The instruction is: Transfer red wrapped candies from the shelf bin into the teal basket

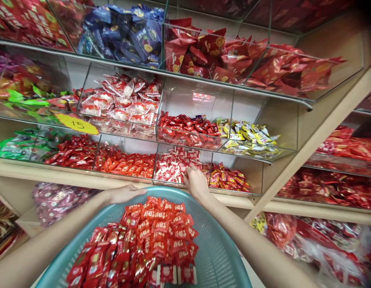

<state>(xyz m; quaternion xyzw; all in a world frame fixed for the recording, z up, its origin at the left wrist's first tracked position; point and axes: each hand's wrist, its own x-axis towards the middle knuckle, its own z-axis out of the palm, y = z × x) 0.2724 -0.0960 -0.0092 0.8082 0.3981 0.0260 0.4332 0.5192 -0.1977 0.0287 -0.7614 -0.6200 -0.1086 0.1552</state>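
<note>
A teal plastic basket [217,252] sits low in front of me, heaped with red wrapped candies [149,240]. My left hand [125,193] rests on the basket's far rim, fingers curled over the edge. My right hand [195,182] reaches past the rim into a clear bin of red-and-white wrapped candies [176,162] on the lowest shelf row. Its fingers are bent down among the candies, and whether they hold any is hidden.
Tiered clear bins fill the wooden shelf [308,140]: blue packets [128,34], large red packets [248,64], yellow candies [248,138], green ones [20,144]. A yellow tag reading 15 [77,124] hangs at left. Bagged candy [308,240] lies lower right.
</note>
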